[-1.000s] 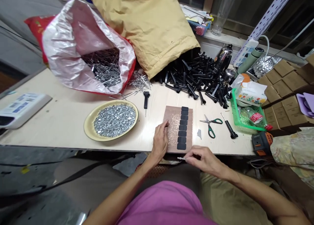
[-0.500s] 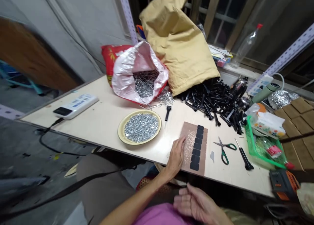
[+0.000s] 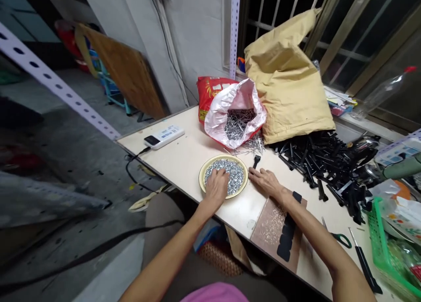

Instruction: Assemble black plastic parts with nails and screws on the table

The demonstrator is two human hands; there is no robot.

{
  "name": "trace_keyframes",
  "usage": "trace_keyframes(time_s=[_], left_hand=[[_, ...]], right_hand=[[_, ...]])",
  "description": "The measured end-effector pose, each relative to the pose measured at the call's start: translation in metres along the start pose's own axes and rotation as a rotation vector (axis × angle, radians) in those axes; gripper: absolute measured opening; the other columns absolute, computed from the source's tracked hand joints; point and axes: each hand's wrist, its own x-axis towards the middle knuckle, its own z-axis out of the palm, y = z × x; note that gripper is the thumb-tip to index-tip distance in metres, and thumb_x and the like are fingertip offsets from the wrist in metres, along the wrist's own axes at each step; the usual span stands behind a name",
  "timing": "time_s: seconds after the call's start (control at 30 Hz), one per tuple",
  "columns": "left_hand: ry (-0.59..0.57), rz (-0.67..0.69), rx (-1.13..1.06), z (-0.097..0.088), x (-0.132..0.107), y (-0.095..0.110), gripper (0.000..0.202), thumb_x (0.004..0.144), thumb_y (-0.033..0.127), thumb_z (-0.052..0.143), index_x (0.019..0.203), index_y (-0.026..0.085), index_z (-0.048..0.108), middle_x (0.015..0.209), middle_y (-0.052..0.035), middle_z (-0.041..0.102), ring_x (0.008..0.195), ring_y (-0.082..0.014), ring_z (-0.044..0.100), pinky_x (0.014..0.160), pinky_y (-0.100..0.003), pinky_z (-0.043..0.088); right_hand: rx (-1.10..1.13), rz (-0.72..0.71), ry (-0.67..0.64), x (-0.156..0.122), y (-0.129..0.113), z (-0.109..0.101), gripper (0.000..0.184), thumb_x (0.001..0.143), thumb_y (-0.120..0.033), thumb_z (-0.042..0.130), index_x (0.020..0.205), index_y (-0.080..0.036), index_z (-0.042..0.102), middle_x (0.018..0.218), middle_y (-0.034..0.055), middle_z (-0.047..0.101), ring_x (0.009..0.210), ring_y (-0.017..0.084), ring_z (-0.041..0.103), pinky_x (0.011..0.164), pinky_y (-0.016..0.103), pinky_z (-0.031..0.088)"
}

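My left hand (image 3: 217, 185) lies on the heap of small silver metal pieces in a yellow plate (image 3: 203, 174), fingers curled into the pile. My right hand (image 3: 266, 181) rests flat on the table just right of the plate, fingers stretched toward its rim, next to a black-handled pin (image 3: 255, 160). Under my right forearm lies a brown board (image 3: 272, 225) with a patch of small shiny bits and a row of black pads (image 3: 287, 238).
A silver-lined red bag of nails (image 3: 235, 113) and a tan sack (image 3: 286, 87) stand behind the plate. Black plastic pieces (image 3: 325, 161) are piled at the right. Scissors (image 3: 340, 238), a green basket (image 3: 384, 245) and a white device (image 3: 163, 136) also sit on the table.
The view swung left and up. My left hand moved from the brown board onto the plate of metal pieces. My right hand came up from my lap to the table beside the plate.
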Motion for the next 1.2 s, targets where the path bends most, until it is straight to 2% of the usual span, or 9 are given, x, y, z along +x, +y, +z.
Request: trace_keyframes(time_s=[0.17, 0.27, 0.33, 0.43, 0.5, 0.63, 0.73, 0.97, 1.2], left_hand=[[-0.141, -0.03, 0.114, -0.005, 0.0, 0.006, 0.028, 0.086, 0.01, 0.039, 0.082, 0.014, 0.067, 0.093, -0.0138, 0.063, 0.097, -0.0308, 0.053, 0.074, -0.039, 0.043], [-0.113, -0.053, 0.051, -0.005, 0.001, 0.007, 0.026, 0.085, 0.008, 0.04, 0.08, 0.014, 0.065, 0.09, -0.0132, 0.063, 0.094, -0.0293, 0.053, 0.074, -0.038, 0.042], [-0.032, -0.054, -0.065, -0.005, 0.003, 0.004, 0.022, 0.084, 0.01, 0.043, 0.076, 0.016, 0.063, 0.087, -0.0116, 0.063, 0.091, -0.0273, 0.054, 0.075, -0.037, 0.042], [0.117, -0.11, -0.417, -0.007, 0.005, 0.001, 0.015, 0.079, 0.013, 0.049, 0.069, 0.018, 0.059, 0.078, -0.007, 0.062, 0.081, -0.0223, 0.055, 0.075, -0.035, 0.043], [0.13, -0.217, -0.773, -0.011, 0.006, 0.003, 0.011, 0.076, 0.017, 0.053, 0.065, 0.019, 0.056, 0.071, -0.0034, 0.062, 0.07, -0.0181, 0.056, 0.07, -0.032, 0.045], [0.002, -0.415, -1.453, -0.022, 0.002, 0.015, 0.021, 0.063, 0.033, 0.07, 0.064, 0.017, 0.056, 0.061, 0.0011, 0.06, 0.058, -0.0125, 0.056, 0.06, -0.027, 0.047], [-0.036, -0.44, -1.683, -0.033, -0.006, 0.026, 0.031, 0.052, 0.034, 0.079, 0.065, 0.015, 0.058, 0.059, 0.0031, 0.06, 0.055, -0.0094, 0.056, 0.06, -0.025, 0.049], [-0.15, -0.41, -1.778, -0.045, -0.018, 0.042, 0.035, 0.049, 0.031, 0.083, 0.072, 0.013, 0.064, 0.062, 0.0016, 0.064, 0.055, -0.0087, 0.059, 0.064, -0.024, 0.051], [-0.079, -0.349, -1.683, -0.043, -0.025, 0.053, 0.028, 0.054, 0.031, 0.079, 0.07, 0.014, 0.064, 0.06, 0.0029, 0.062, 0.055, -0.0098, 0.059, 0.063, -0.026, 0.051]], right_hand=[[-0.075, -0.145, 0.004, 0.015, 0.011, 0.009, 0.025, 0.093, -0.012, 0.039, 0.09, -0.015, 0.064, 0.091, 0.0104, 0.064, 0.083, 0.021, 0.05, 0.067, 0.031, 0.038], [-0.04, -0.178, 0.086, 0.01, 0.019, 0.011, 0.024, 0.092, -0.011, 0.041, 0.086, -0.017, 0.063, 0.088, 0.009, 0.063, 0.081, 0.02, 0.05, 0.071, 0.032, 0.038], [0.028, -0.132, 0.206, 0.004, 0.019, 0.007, 0.023, 0.091, -0.012, 0.042, 0.084, -0.018, 0.063, 0.086, 0.008, 0.064, 0.083, 0.02, 0.051, 0.073, 0.032, 0.04], [0.214, 0.065, 0.484, -0.006, 0.001, -0.008, 0.024, 0.092, -0.014, 0.04, 0.087, -0.018, 0.063, 0.082, 0.0072, 0.063, 0.083, 0.019, 0.054, 0.074, 0.032, 0.045], [0.386, 0.203, 0.624, -0.013, -0.021, -0.023, 0.023, 0.093, -0.017, 0.041, 0.095, -0.017, 0.064, 0.084, 0.0068, 0.061, 0.079, 0.018, 0.056, 0.069, 0.031, 0.048], [0.628, 0.298, 0.675, -0.026, -0.066, -0.051, 0.024, 0.091, -0.02, 0.047, 0.106, -0.023, 0.066, 0.087, 0.0046, 0.059, 0.074, 0.015, 0.059, 0.062, 0.026, 0.05], [0.646, 0.271, 0.662, -0.034, -0.081, -0.059, 0.031, 0.09, -0.016, 0.045, 0.112, -0.025, 0.065, 0.081, 0.0029, 0.058, 0.069, 0.013, 0.058, 0.061, 0.024, 0.05], [0.53, 0.36, 0.635, -0.055, -0.086, -0.064, 0.036, 0.088, -0.012, 0.045, 0.115, -0.026, 0.065, 0.082, 0.0028, 0.059, 0.07, 0.013, 0.059, 0.061, 0.023, 0.048], [0.429, 0.36, 0.637, -0.07, -0.09, -0.075, 0.032, 0.091, -0.014, 0.043, 0.111, -0.023, 0.066, 0.082, 0.0034, 0.06, 0.071, 0.014, 0.059, 0.062, 0.022, 0.047]])
